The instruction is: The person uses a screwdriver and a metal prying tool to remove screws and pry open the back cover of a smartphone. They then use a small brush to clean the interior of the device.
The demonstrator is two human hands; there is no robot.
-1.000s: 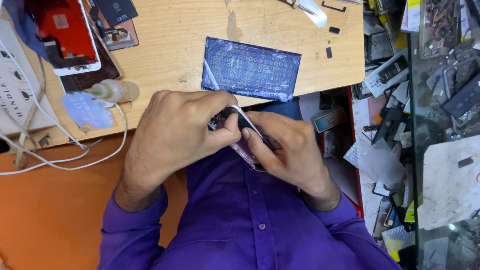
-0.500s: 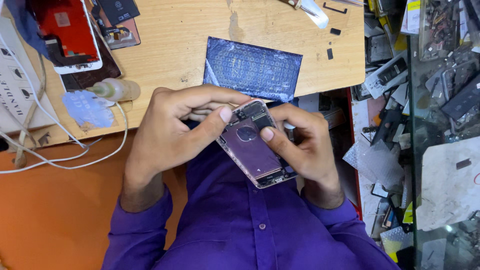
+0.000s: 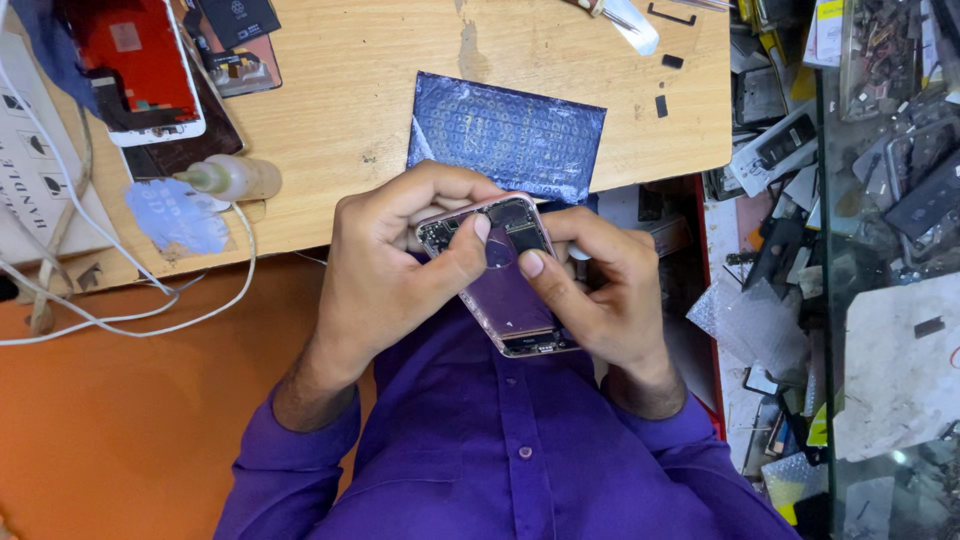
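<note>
Purple-tinted inside and bare of its screen, the opened phone housing (image 3: 505, 280) is held over the person's lap, just off the near edge of the wooden desk (image 3: 340, 110). Both hands are clamped on it: the left hand (image 3: 395, 265) grips the top end with its thumb pressed on the circuit board, and the right hand (image 3: 600, 295) cradles the right side, thumb resting inside the shell. Held in the air like this, the housing could slip and drop to the floor, and thumb pressure on the exposed board could, I judge, bend or crack a small part.

Near the desk's near edge, just beyond the hands, lies a dark blue bubble-wrap pouch (image 3: 505, 135), rectangular and crinkled. At the far left corner sits a red phone screen assembly (image 3: 135, 65); a small squeeze bottle (image 3: 235, 178) lies on its side near the left near edge, beside a crumpled pale blue scrap (image 3: 175, 215). A white printed card (image 3: 35, 170) lies at the left edge, crossed by white cables (image 3: 130, 300).
</note>
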